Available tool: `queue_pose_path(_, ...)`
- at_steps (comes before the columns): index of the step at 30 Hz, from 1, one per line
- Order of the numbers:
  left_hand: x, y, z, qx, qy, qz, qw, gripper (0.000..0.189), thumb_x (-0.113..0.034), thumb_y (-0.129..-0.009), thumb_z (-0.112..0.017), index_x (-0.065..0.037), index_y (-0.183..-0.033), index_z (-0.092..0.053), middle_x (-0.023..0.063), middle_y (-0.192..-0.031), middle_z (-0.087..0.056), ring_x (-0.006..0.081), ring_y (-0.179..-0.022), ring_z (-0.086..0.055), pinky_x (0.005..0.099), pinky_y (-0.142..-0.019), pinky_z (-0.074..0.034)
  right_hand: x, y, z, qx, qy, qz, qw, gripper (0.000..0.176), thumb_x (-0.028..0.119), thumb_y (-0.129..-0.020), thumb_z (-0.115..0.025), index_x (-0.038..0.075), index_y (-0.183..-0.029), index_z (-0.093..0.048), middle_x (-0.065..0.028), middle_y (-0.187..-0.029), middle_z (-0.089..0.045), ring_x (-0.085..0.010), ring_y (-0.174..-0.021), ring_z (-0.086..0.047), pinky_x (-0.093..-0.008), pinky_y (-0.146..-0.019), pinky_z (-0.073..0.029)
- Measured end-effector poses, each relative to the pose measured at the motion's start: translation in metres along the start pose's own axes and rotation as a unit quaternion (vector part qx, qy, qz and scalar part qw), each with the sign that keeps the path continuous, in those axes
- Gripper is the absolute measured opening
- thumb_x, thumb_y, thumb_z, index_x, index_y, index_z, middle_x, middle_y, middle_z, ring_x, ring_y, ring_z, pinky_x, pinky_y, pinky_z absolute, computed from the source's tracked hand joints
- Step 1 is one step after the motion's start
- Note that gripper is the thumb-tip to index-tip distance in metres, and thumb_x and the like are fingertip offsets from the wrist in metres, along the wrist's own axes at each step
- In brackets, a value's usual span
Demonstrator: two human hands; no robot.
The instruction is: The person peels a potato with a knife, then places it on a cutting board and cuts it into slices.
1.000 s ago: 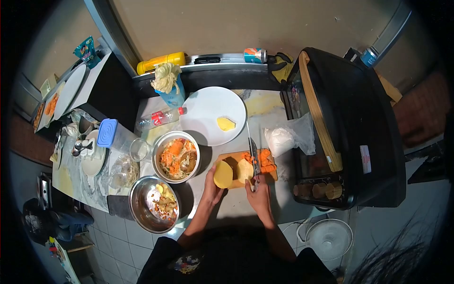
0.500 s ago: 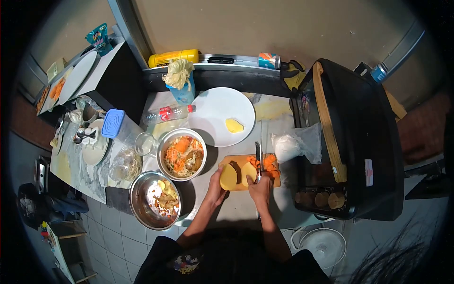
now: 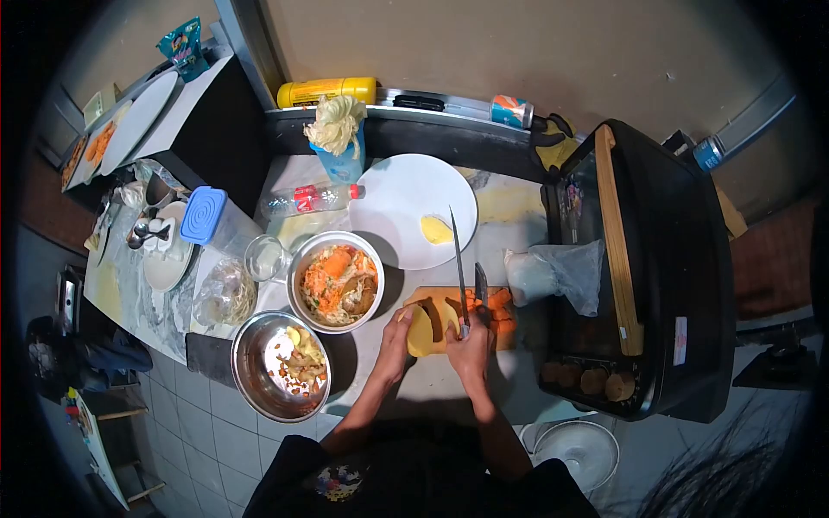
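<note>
My left hand (image 3: 394, 345) is closed around a peeled yellow potato piece (image 3: 420, 331) at the left side of the wooden cutting board (image 3: 423, 298). My right hand (image 3: 469, 352) grips a knife (image 3: 458, 259), its long blade pointing away from me toward the plate. Beside the right thumb is another potato piece (image 3: 450, 316), partly hidden by that hand. Chopped carrot (image 3: 500, 312) lies on the board's right side. A short dark blade-like shape (image 3: 480, 281) stands out just right of the knife; I cannot make out what it is.
A white plate (image 3: 397, 198) with a potato piece (image 3: 435, 230) lies beyond the board. On the left are a pot of shredded vegetables (image 3: 338, 285) and a steel bowl of peelings (image 3: 281, 367). A plastic bag (image 3: 561, 272) and a black oven (image 3: 673, 276) stand right.
The knife's blade has swung, its tip now farther left and separate from the short dark shape. Both hands stay near the board, and the whole view has shifted slightly.
</note>
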State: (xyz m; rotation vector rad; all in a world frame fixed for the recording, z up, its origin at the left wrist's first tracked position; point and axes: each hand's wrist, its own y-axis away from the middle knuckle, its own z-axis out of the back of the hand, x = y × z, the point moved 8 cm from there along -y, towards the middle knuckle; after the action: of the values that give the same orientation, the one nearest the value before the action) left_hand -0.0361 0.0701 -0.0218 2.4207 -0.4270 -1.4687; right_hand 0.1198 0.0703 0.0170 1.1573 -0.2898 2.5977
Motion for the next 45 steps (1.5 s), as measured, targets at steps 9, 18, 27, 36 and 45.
queue_pose_path(9,0.018,-0.004,-0.008,0.031,0.110,0.081,0.990,0.047,-0.036,-0.099,-0.033,-0.004,-0.131,-0.043,0.0074,-0.118,-0.055,0.0167,-0.107,-0.054,0.0304,-0.091,-0.044,0.043,-0.106,-0.007,0.074,-0.054,0.048,0.995,0.020,0.012,-0.072,-0.072,-0.002,-0.074,-0.057,-0.0115,-0.055,-0.052,-0.0199,-0.050,-0.052,-0.0349,-0.051,-0.041)
queue_pose_path(18,0.025,-0.004,-0.012,0.031,0.111,0.096,0.989,0.048,-0.039,-0.099,-0.037,-0.003,-0.131,-0.041,0.0075,-0.117,-0.056,0.0144,-0.104,-0.056,0.0277,-0.086,-0.047,0.040,-0.183,-0.069,0.147,-0.082,0.057,0.984,0.021,0.010,-0.071,-0.072,-0.005,-0.069,-0.058,-0.0119,-0.055,-0.055,-0.0182,-0.051,-0.054,-0.0343,-0.050,-0.042)
queue_pose_path(27,0.034,-0.001,-0.019,0.086,0.089,0.133,0.983,0.057,-0.044,-0.100,-0.030,-0.002,-0.139,-0.032,0.0111,-0.134,-0.044,0.0189,-0.122,-0.044,0.0301,-0.100,-0.037,0.020,-0.189,-0.081,0.203,-0.141,-0.115,0.962,0.024,0.015,-0.078,-0.068,-0.005,-0.069,-0.057,-0.0151,-0.055,-0.056,-0.0211,-0.052,-0.059,-0.0374,-0.051,-0.045)
queue_pose_path(36,-0.018,0.005,-0.026,0.111,-0.159,0.009,0.981,0.051,-0.036,-0.101,-0.035,-0.002,-0.138,-0.030,0.0150,-0.133,-0.039,0.0211,-0.125,-0.037,0.0290,-0.104,-0.028,0.016,-0.079,0.002,0.132,-0.022,0.049,0.990,0.026,0.025,-0.092,-0.058,-0.001,-0.090,-0.059,-0.0051,-0.059,-0.051,-0.0111,-0.055,-0.052,-0.0277,-0.053,-0.038)
queue_pose_path(45,-0.023,0.003,-0.047,0.117,-0.364,-0.147,0.912,0.055,-0.031,-0.095,-0.052,0.000,-0.137,-0.033,0.0227,-0.132,-0.043,0.0321,-0.121,-0.043,0.0379,-0.102,-0.033,-0.034,0.040,0.016,0.155,-0.153,-0.066,0.974,0.024,0.023,-0.097,-0.049,0.004,-0.083,-0.049,-0.0012,-0.049,-0.044,-0.0106,-0.037,-0.044,-0.0286,-0.036,-0.034)
